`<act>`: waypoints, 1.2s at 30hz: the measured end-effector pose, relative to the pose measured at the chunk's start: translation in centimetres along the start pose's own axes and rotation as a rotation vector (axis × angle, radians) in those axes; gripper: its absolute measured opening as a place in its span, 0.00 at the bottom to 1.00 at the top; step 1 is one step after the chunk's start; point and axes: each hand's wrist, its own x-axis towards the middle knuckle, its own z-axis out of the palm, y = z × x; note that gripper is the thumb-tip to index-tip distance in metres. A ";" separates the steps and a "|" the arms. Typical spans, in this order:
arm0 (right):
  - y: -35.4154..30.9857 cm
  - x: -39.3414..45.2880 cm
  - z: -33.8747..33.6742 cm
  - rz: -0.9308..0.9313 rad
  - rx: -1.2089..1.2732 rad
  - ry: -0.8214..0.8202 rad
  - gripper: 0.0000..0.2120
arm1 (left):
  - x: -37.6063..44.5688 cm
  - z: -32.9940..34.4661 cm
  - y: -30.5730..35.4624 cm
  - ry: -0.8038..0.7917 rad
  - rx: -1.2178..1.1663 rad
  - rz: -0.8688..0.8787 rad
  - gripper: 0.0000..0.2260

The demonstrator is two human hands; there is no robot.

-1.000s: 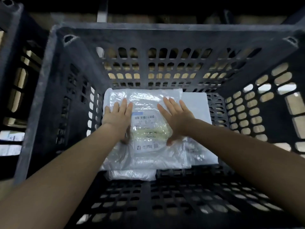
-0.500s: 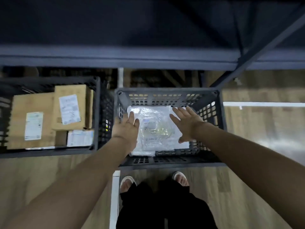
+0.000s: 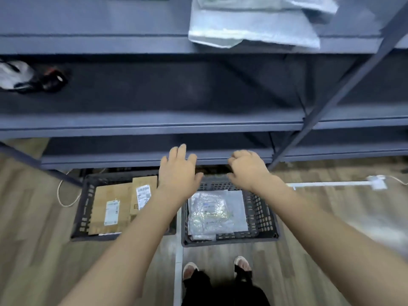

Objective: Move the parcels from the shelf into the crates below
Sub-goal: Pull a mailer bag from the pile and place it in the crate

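Observation:
Two dark plastic crates stand on the floor under the shelving. The right crate [image 3: 262, 215] holds a clear plastic parcel [image 3: 209, 213] lying flat on a white mailer. The left crate [image 3: 82, 208] holds cardboard boxes [image 3: 110, 208] with labels. My left hand [image 3: 177, 171] hovers above the crates with relaxed fingers, holding nothing. My right hand [image 3: 248, 167] hangs beside it, fingers loosely curled and empty. On the top shelf lie grey plastic mailer parcels [image 3: 254, 25], one overhanging the shelf edge.
Blue-grey metal shelves [image 3: 154, 124] run across the view, with a slanted upright [image 3: 344, 89] at the right. A white and black bundle [image 3: 28, 78] lies on the middle shelf at the left. My feet [image 3: 216, 268] stand on the wood floor before the right crate.
Both hands have left the clear parcel in the right crate and risen to the level of the lowest shelf. The view has lifted, so the upper shelves and the grey mailers show.

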 end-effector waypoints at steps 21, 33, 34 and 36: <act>1.3 -10.1 -7.1 0.222 0.310 0.552 0.21 | -4.4 -10.1 5.3 0.360 -0.218 0.075 0.20; 15.7 -5.9 -18.6 0.223 0.147 0.613 0.23 | 7.0 -22.4 10.7 0.503 -0.102 0.111 0.22; 17.1 -5.3 -19.6 0.234 0.138 0.613 0.23 | 8.2 -23.3 11.1 0.509 -0.085 0.113 0.21; 19.8 -3.8 -21.5 0.248 0.117 0.606 0.21 | 10.9 -24.9 12.2 0.496 -0.041 0.116 0.21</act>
